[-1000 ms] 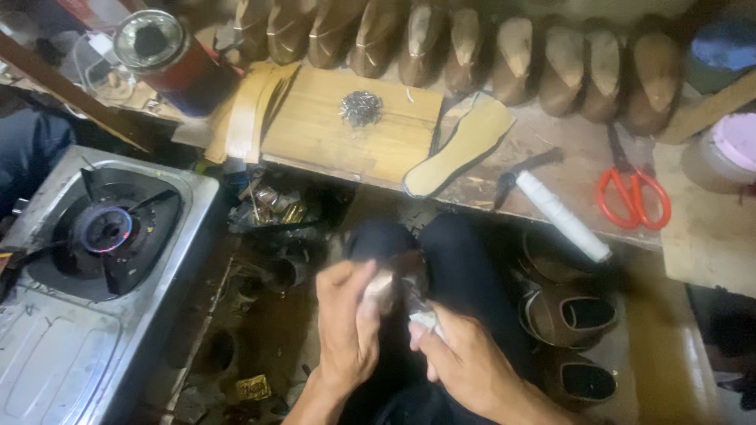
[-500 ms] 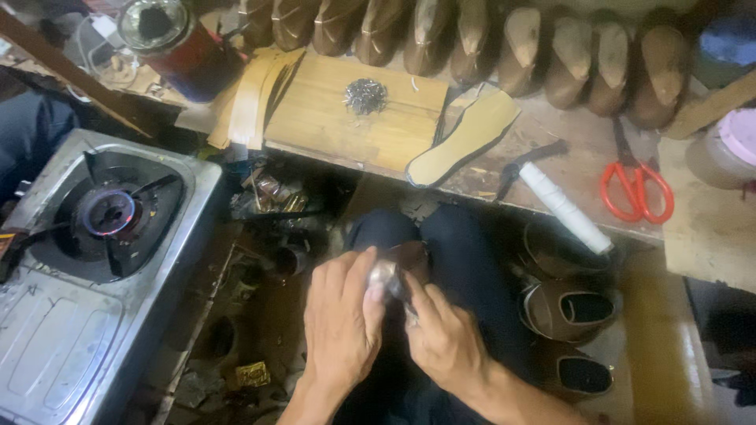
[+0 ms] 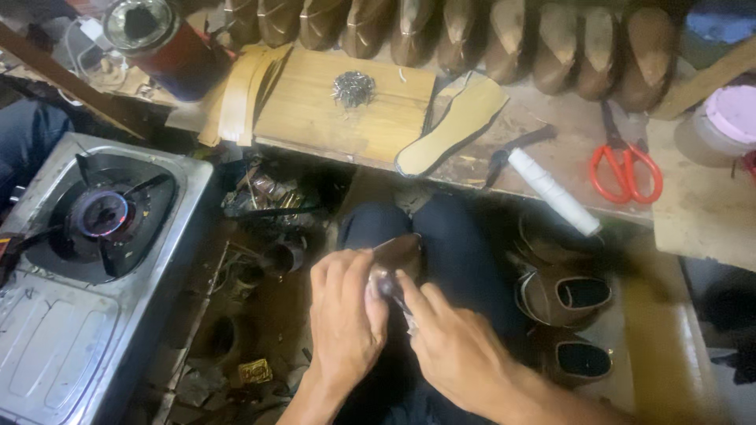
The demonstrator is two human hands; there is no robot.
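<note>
I see tight room: lit stove on left, brown shoes on right, workbench w/ scissors ahead.

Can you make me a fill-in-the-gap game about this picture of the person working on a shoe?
1. The scissors on the workbench have handles coloured ____.
2. The small pile of metal nails sits on a board made of ____.
3. The stove burner is on the person's ____ side.
4. The shoe piece is held by ____ hands: the left hand and the right hand.

Missing words: red; wood; left; both
</note>
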